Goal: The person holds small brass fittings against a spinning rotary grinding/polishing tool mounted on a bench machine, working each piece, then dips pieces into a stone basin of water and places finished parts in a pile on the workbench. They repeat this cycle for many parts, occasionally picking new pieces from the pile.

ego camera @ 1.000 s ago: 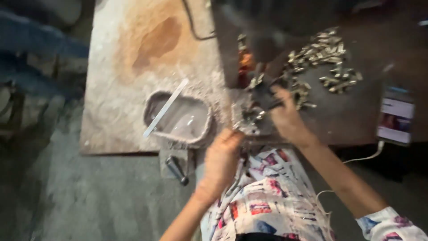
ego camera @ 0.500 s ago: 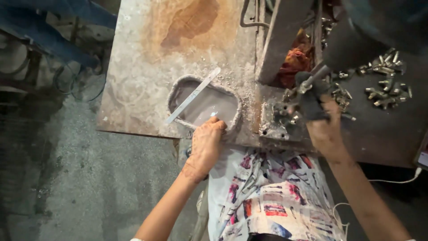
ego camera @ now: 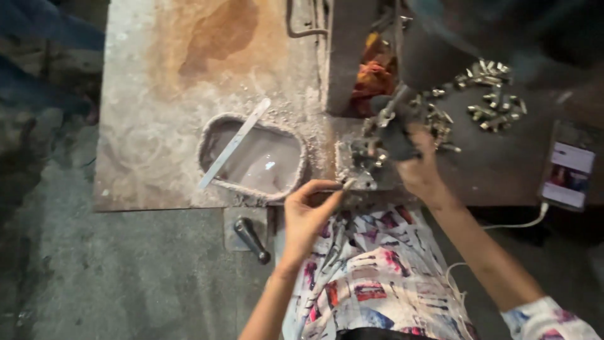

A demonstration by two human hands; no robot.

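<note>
While the left hand hangs at the near edge of the workbench, its thumb and forefinger are pressed together on 1 small metal piece, which points up and to the right toward the fixture. The fixture lies just beyond the pinched piece, up and to the right of the left hand's grip, with only a narrow gap between them. The long axis of the piece runs diagonally, roughly in line with that gap.

The right hand is wrapped around 1 dark lever handle, fingers closed over it. The handle rises up and to the left toward the dark machine body. The right hand sits just to the right of the fixture, but the left hand carries the piece and its fingertips are the nearer to the fixture's opening.

Counts:
- 1 oval tray of cloudy liquid, left of the fixture, with 1 flat strip lying diagonally across it.
- 2 loose heaps of small metal parts behind the right hand; the number of parts cannot be counted.
- 1 phone at the right edge, screen lit.
- 1 dark knob handle below the bench edge.
</note>
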